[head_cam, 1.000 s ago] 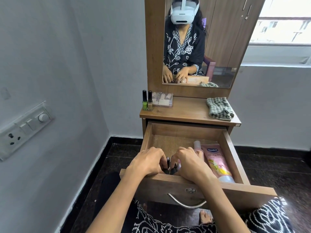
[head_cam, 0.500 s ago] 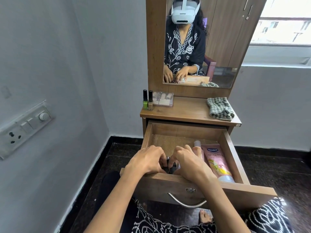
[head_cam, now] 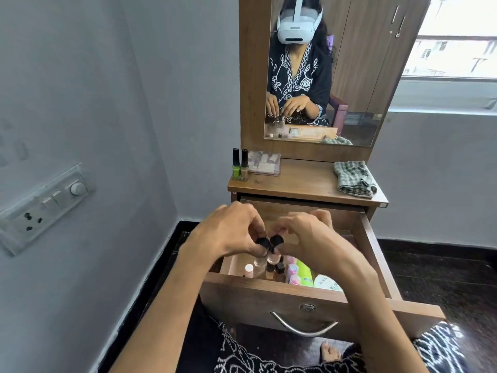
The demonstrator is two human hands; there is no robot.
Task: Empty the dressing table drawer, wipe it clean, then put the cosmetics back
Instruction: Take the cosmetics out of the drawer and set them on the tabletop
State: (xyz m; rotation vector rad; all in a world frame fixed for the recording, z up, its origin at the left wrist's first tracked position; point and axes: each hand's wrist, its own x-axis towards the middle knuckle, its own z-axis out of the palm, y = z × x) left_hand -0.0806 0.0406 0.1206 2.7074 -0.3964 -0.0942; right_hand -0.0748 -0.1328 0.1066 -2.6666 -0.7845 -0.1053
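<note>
Two bottles (head_cam: 240, 165) stand at the tabletop's (head_cam: 304, 183) left, cloth (head_cam: 353, 179) at right; the drawer (head_cam: 269, 300) lies below centre.

Only partly legible text: "zudio"-like print on white tube (head_cam: 326, 284) in drawer (head_cam: 269, 300), lower centre of frame. Nothing else readable.

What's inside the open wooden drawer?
Small nail polish bottles, pink-capped tubes, a green tube and a white tube show in the open wooden drawer. The hands hide the rest.
</note>
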